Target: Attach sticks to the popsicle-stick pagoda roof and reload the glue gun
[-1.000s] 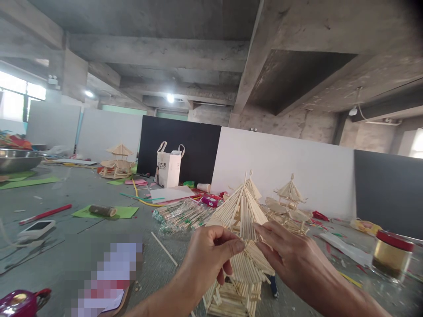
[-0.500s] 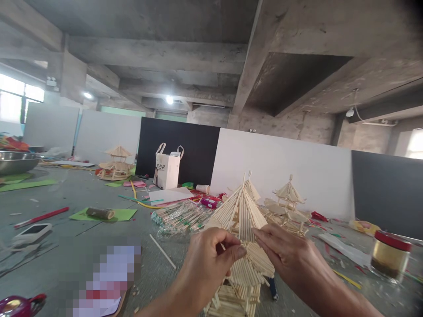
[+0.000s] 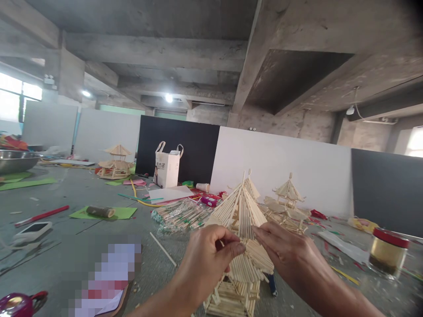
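Note:
A model pavilion of thin pale wooden sticks stands upright before me, with a pointed upper roof and a wider lower roof. My left hand is closed in a pinch at the upper roof's lower edge; what lies between thumb and forefinger is too small to make out. Against the right side of that roof my right hand rests, its fingers pressed together on the sticks and its thumb hidden. Part of the gap between the roofs is covered by my hands. A dark blue object pokes out beside the base.
Behind stand more stick pavilions and a white paper bag. Bagged sticks lie left of the model, with a loose stick and a pixelated phone closer. A red-lidded jar stands right.
The view has shifted very slightly. Both hands keep nearly the same place at the roof, and the pavilion stays where it was.

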`<state>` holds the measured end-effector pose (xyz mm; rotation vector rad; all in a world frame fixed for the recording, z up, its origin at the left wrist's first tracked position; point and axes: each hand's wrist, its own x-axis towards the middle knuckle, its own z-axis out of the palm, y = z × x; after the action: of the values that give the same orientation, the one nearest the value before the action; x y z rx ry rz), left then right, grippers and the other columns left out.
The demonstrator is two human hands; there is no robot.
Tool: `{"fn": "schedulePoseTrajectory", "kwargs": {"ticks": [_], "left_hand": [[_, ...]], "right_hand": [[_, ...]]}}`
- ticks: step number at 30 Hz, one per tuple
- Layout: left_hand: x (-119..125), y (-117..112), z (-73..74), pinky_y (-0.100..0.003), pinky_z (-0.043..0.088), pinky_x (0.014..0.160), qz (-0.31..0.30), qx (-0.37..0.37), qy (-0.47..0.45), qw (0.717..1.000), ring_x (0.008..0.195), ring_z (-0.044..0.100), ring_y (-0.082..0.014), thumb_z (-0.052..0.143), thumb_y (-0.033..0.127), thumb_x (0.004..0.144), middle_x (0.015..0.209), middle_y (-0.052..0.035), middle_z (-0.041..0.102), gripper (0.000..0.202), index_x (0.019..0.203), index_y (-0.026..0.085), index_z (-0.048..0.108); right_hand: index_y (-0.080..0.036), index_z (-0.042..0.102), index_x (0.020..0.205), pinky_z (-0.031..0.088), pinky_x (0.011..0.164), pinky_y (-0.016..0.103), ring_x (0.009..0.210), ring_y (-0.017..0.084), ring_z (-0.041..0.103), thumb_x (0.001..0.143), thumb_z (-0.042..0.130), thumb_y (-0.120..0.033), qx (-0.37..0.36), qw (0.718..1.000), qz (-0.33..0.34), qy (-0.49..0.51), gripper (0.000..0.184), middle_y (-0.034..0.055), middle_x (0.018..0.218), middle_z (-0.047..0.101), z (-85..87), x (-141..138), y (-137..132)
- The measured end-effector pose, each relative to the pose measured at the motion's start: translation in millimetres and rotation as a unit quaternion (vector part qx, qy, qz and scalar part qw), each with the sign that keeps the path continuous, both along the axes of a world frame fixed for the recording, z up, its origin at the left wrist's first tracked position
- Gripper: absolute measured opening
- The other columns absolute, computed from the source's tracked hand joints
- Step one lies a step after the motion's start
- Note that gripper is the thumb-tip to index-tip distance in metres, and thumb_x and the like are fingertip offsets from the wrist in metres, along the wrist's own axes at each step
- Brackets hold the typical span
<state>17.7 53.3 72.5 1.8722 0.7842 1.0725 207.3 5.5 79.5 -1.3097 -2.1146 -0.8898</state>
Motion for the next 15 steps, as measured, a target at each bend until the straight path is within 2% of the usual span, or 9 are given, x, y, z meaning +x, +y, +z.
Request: {"fn": "schedulePoseTrajectory", "kwargs": {"ticks": [4, 7, 10, 15], "left_hand": [[-3.2, -0.9, 3.2, -0.021, 0.037, 0.041, 0.004, -0.003, 0.003, 1.000, 0.043, 0.052, -0.0103, 0.062, 0.039, 0.073, 0.051, 0.0019, 0.053, 0.023, 0.076, 0.017, 0.066], [-5.9, -0.2, 7.1, -0.021, 0.037, 0.041, 0.015, 0.010, -0.003, 1.000, 0.042, 0.050, -0.0092, 0.061, 0.038, 0.074, 0.050, 0.0031, 0.052, 0.022, 0.076, 0.018, 0.066], [-7.5, 0.9, 10.2, -0.021, 0.036, 0.041, 0.018, 0.019, -0.001, 1.000, 0.042, 0.050, -0.0095, 0.060, 0.041, 0.075, 0.049, 0.0030, 0.051, 0.023, 0.076, 0.018, 0.066], [-8.2, 0.2, 11.5, -0.020, 0.036, 0.040, 0.016, 0.029, -0.001, 0.999, 0.042, 0.050, -0.0092, 0.060, 0.042, 0.075, 0.052, 0.0022, 0.053, 0.024, 0.077, 0.018, 0.066]], "right_hand": [[-0.018, 0.065, 0.088, 0.051, 0.054, 0.027, 0.071, 0.017, 0.064, 0.090, 0.034, -0.018, -0.018, 0.999, 0.009, 0.028, 0.031, 0.0068, 0.084, 0.064, 3.0, 4.7, -1.1], [-0.018, 0.064, 0.096, 0.053, 0.059, 0.026, 0.078, 0.017, 0.064, 0.092, 0.036, -0.023, 0.004, 0.998, 0.021, 0.061, 0.029, 0.0074, 0.092, 0.065, 6.1, 8.5, -3.7], [-0.017, 0.064, 0.098, 0.052, 0.060, 0.026, 0.074, 0.016, 0.064, 0.091, 0.035, -0.021, 0.002, 0.997, 0.030, 0.068, 0.030, 0.0065, 0.086, 0.064, 6.5, 6.9, -4.7], [-0.018, 0.064, 0.080, 0.047, 0.052, 0.025, 0.061, 0.014, 0.060, 0.089, 0.034, -0.018, -0.010, 0.999, 0.015, 0.037, 0.031, 0.0046, 0.074, 0.062, 3.7, -1.8, -2.0]]}}
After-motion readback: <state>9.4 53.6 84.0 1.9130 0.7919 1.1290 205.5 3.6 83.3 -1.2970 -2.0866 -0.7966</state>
